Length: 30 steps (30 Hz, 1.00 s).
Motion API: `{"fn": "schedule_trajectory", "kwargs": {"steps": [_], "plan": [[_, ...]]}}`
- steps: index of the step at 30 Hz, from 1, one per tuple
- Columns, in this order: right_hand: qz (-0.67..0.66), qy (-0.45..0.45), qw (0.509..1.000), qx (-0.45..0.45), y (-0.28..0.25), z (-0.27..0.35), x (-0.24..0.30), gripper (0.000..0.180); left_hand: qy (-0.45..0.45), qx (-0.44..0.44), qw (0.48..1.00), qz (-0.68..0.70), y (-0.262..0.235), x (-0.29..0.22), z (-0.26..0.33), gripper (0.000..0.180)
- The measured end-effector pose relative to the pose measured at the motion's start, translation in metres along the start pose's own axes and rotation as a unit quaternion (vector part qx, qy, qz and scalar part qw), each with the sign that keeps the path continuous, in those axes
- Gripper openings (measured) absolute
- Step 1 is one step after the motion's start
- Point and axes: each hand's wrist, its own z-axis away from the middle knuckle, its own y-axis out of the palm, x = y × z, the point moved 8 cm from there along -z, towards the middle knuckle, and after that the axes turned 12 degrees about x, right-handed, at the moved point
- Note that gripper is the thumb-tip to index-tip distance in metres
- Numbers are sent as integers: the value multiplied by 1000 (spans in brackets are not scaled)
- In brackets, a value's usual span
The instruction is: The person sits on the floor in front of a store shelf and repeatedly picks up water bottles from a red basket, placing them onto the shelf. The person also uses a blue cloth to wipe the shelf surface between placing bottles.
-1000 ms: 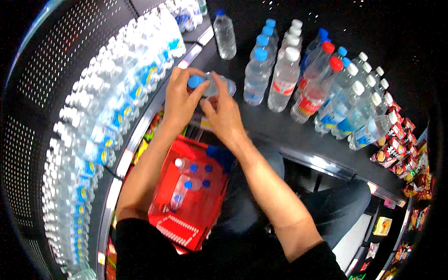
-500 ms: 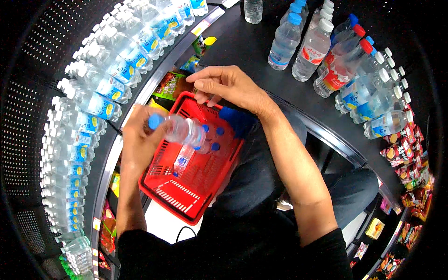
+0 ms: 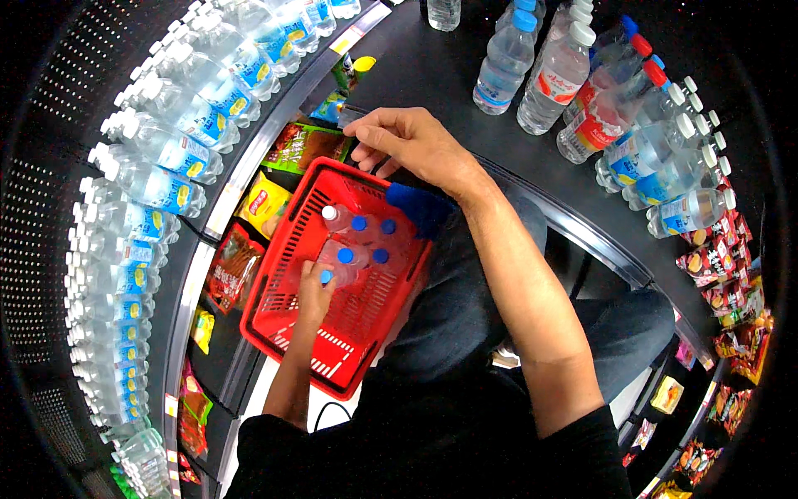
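Observation:
Inside the red shopping basket, my left hand is closed round the upper part of a small clear bottle with a blue cap. Several other clear bottles with blue caps stand beside it, along with one white-capped bottle. My right hand hovers over the basket's far rim, its fingers loosely bent and apart, with no bottle in it. Next to its fingertips is a small greyish translucent patch that I cannot make out. A blue cloth-like piece lies over the basket's right rim.
Rows of clear, white-capped water bottles line the left shelf. More bottles, some red-capped, stand on the dark surface at the far right. Snack packets lie below the left shelf edge; others fill the right side. My knees flank the basket.
My left hand has moved down and to the right, lowering the blue-capped bottle from above the basket's left rim into it. The right hand has hardly moved.

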Motion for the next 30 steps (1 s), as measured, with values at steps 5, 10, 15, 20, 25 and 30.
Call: {"fn": "schedule_trajectory", "kwargs": {"steps": [5,10,15,20,25,30], "plan": [[10,-1,1000,-14,-4,-1,2,34,-25,-13,997,-75,4,6,-6,34],[-16,-25,996,-82,-13,-3,-2,33,-46,-43,987,-145,-23,-30,-7,41],[-59,-88,970,-219,-28,5,13,33,-9,-156,987,25,-80,-52,-54,27],[-128,-127,936,-302,-41,20,28,33,158,-153,960,174,-109,-170,-159,27],[-174,-155,924,-304,-46,27,29,32,206,-58,932,292,-118,-293,-268,39],[-180,-169,914,-321,-44,28,35,30,304,-178,930,102,-143,-372,-385,62]]}}
